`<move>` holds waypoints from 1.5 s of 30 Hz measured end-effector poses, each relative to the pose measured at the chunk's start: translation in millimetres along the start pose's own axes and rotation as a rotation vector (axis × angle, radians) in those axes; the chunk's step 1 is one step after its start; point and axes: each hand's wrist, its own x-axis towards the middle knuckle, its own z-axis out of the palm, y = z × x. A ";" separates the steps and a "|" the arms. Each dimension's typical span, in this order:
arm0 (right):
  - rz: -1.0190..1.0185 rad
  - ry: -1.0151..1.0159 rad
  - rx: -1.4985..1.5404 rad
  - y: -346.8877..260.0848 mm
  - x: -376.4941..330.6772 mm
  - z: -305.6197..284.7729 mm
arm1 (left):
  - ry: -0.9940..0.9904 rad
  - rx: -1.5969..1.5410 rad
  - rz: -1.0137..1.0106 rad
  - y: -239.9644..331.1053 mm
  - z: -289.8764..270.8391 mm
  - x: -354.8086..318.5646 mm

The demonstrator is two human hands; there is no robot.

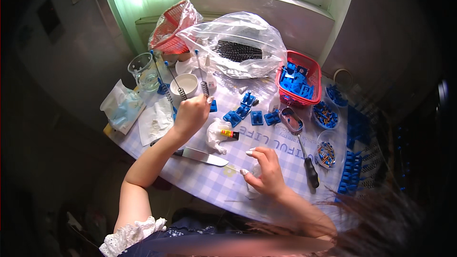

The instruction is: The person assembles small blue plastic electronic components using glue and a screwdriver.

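My left hand (pixel 191 115) is closed at the foot of a thin upright rod with a black coil spring (pixel 204 88) and a blue tip. Two similar spring rods, one with its coil (pixel 182 93) just beyond my knuckles, stand to the left. A blue plastic base (pixel 213 106) shows beside my fingertips. My right hand (pixel 267 173) hovers near the table's front, thumb and forefinger apart with white on their tips, holding nothing I can see. Between the hands lie a knife (pixel 205 156), a crumpled white tissue (pixel 216 135) and a black-and-yellow tube (pixel 229 134).
Several blue plastic parts (pixel 243 110) lie mid-table. Behind are a clear bag (pixel 266 33) of black springs and a red basket (pixel 312 62) of blue pieces. Tubs of small parts (pixel 326 114), a screwdriver (pixel 312 173) and blue assemblies (pixel 351 171) are right; a glass cup (pixel 143 66) and tissues (pixel 121 109), left.
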 end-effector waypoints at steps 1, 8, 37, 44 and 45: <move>-0.002 -0.003 0.002 -0.4 -0.5 -0.4 | 0.001 0.002 -0.003 -2.0 4.5 0.7; 0.004 0.026 -0.017 4.6 -4.7 -3.3 | -0.007 0.144 0.019 -14.3 32.6 5.5; 0.015 -0.205 -0.107 9.7 -22.5 -56.1 | 0.056 0.055 0.180 29.9 -2.2 -17.9; -0.089 -0.393 -0.046 12.8 -30.4 -55.4 | -0.164 -0.191 0.319 29.9 -7.8 -25.1; -0.113 -0.381 -0.077 14.7 -31.7 -51.1 | -0.160 -0.186 0.310 29.2 -10.3 -24.0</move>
